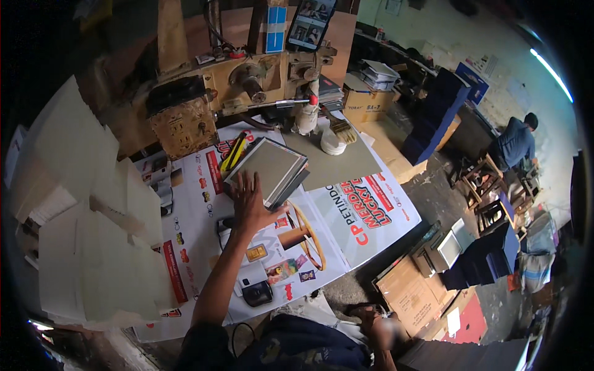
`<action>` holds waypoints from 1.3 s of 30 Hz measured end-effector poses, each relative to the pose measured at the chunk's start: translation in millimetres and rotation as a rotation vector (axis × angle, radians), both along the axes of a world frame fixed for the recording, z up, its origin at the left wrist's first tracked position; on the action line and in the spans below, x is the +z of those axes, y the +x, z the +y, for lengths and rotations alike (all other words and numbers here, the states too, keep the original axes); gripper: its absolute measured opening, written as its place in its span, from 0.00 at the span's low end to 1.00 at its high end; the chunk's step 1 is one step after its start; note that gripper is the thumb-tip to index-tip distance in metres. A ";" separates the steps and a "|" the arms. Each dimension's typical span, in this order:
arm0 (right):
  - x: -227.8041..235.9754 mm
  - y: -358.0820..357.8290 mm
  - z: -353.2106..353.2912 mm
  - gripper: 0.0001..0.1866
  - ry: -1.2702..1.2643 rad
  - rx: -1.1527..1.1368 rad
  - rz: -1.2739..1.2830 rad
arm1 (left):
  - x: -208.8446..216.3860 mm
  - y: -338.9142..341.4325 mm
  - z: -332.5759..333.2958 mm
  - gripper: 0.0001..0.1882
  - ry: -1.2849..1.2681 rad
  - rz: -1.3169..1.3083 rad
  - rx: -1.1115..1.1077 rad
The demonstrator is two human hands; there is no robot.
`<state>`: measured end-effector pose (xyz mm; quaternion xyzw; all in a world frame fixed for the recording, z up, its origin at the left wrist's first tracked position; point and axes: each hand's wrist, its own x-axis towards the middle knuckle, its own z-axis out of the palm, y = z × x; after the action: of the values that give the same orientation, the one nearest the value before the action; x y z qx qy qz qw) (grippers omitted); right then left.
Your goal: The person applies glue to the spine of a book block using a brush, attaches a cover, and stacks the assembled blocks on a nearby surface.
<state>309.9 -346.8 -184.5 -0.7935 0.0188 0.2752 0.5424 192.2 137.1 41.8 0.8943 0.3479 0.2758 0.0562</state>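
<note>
My left hand (249, 203) lies with fingers spread on the near left corner of a stack of grey boards (272, 166) with dark edges. Just left of that stack is a yellow and black utility knife (233, 151). My right hand (375, 325) is low beside my lap, past the table's front edge. Its fingers look curled in, and shadow hides whatever may be in them. A flat brush (341, 130) rests across a white tub (332, 145) behind the boards.
Printed poster sheets (322, 204) cover the table beneath a worn machine (247, 80) carrying a phone (311, 23). Tall stacks of pale sheets (93, 260) rise at left. Cardboard (411, 290) and dark blue stacks (436, 114) stand at right. Another person (515, 143) works farther back.
</note>
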 end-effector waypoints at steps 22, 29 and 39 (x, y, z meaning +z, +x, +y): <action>247.7 -9.4 207.5 0.09 0.197 1.542 -0.682 | -35.5 -13.7 -14.5 0.20 0.119 -0.083 -0.127; 260.9 19.6 188.9 0.09 0.229 1.194 -0.635 | 7.7 -23.5 -51.4 0.11 0.141 -0.373 -0.140; 277.1 75.5 161.8 0.21 0.532 0.345 -0.174 | 75.0 58.2 -121.0 0.14 -0.570 -0.559 -0.325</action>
<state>385.3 -185.1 92.6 -0.6360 -0.2350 0.2894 0.6757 250.4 16.2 116.7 0.7769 0.2362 0.3879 0.4360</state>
